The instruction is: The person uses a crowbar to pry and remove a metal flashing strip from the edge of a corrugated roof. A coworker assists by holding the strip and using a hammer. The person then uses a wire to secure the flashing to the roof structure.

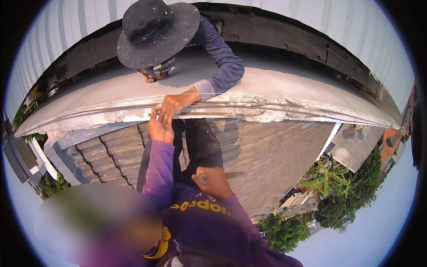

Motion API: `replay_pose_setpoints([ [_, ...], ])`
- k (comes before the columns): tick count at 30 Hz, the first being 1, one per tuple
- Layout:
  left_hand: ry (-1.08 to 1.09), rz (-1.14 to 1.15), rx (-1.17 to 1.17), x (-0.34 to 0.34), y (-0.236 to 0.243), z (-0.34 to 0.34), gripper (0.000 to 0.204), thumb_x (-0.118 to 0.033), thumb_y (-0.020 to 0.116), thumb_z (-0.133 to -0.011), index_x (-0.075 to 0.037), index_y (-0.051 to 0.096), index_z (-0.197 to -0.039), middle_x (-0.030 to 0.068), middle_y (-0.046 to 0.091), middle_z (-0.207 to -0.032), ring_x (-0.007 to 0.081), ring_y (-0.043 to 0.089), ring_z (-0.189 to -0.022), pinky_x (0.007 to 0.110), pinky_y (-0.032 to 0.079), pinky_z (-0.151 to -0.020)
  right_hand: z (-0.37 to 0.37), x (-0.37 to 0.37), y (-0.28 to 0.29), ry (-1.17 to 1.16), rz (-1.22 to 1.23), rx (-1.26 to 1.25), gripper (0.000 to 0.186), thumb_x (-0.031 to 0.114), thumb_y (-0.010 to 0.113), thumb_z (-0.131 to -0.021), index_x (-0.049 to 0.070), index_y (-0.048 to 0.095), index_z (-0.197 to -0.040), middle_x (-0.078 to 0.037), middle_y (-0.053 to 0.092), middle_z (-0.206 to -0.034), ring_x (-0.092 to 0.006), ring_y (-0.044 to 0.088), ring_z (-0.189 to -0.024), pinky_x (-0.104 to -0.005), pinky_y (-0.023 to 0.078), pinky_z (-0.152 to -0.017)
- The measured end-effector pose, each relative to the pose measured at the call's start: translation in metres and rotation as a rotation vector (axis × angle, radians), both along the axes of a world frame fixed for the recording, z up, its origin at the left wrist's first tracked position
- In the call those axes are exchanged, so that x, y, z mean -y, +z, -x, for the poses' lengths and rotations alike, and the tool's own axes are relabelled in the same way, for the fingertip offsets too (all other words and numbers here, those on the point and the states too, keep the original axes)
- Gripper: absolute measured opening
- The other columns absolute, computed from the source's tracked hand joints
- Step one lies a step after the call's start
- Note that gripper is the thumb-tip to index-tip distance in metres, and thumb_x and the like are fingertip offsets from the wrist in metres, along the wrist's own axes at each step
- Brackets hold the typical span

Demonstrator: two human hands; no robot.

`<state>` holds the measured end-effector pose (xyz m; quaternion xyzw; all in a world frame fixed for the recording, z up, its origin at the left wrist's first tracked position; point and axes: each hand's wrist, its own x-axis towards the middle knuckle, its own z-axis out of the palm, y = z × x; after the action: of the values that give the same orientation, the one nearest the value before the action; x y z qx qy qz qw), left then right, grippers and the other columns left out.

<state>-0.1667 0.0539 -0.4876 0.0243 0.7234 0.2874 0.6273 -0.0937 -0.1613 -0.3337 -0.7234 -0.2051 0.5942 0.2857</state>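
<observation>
My left hand [161,129] reaches up to the broken edge of a concrete ledge [275,84], palm turned up and fingers apart. Its fingertips meet a co-worker's hand [175,105] beside several thin metal rods [222,107] running along the edge. Whether my fingertips touch a rod is hidden by the co-worker's hand. Lower down, in front of my body, my right hand [214,182] is closed around the handle of a tool. The handle's round end [203,179] shows on one side, and a flat, narrow blade [235,175] sticks out on the other.
The co-worker, in a dark speckled hat [151,26], leans over the ledge from the far side. Below the ledge lies a tiled roof [267,155]. Corrugated white sheeting [311,13] rises behind. Trees [284,231] and rooftops stand far below at right.
</observation>
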Motion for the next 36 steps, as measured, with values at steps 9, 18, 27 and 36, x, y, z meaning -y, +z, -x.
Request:
replay_pose_setpoints([
  [9,-0.248,-0.003,-0.076,-0.027,0.004,-0.027,0.035,-0.023,0.044,-0.116,0.007,0.055,-0.130,0.0226,0.061,-0.138,0.0322,0.062,-0.131,0.045,0.053,-0.112,-0.006,-0.010,-0.004,-0.020,0.008,0.008,0.027,0.027,0.073,-0.092,0.006,0.064,-0.078,-0.019,0.065,-0.069,-0.0442,0.067,-0.072,-0.0543,0.051,-0.069],
  [18,-0.412,0.080,-0.093,-0.026,0.004,-0.019,0.038,-0.026,0.050,-0.115,0.007,0.055,-0.132,0.0195,0.065,-0.132,0.0300,0.067,-0.126,0.043,0.055,-0.110,-0.013,-0.017,-0.009,0.036,-0.029,0.070,0.028,0.025,0.074,-0.093,0.005,0.061,-0.077,-0.020,0.064,-0.071,-0.0447,0.066,-0.074,-0.0530,0.050,-0.067],
  [27,-0.660,0.057,-0.097,-0.022,0.040,0.050,0.053,-0.026,0.048,-0.115,0.007,0.043,-0.155,0.0239,0.060,-0.148,0.0334,0.066,-0.131,0.041,0.053,-0.110,-0.020,-0.025,-0.003,-0.014,-0.019,0.129,0.029,0.024,0.075,-0.093,0.007,0.060,-0.076,-0.017,0.064,-0.067,-0.0430,0.066,-0.068,-0.0527,0.050,-0.064],
  [36,-1.770,-0.806,-0.827,-0.034,0.034,0.058,0.053,-0.016,0.074,-0.095,-0.002,0.058,-0.144,0.0205,0.059,-0.141,0.0405,0.053,-0.136,0.052,0.043,-0.114,-0.001,-0.020,-0.011,-0.173,-0.074,0.065,0.028,0.015,0.079,-0.091,0.005,0.059,-0.074,-0.013,0.059,-0.063,-0.0340,0.057,-0.057,-0.0397,0.046,-0.058],
])
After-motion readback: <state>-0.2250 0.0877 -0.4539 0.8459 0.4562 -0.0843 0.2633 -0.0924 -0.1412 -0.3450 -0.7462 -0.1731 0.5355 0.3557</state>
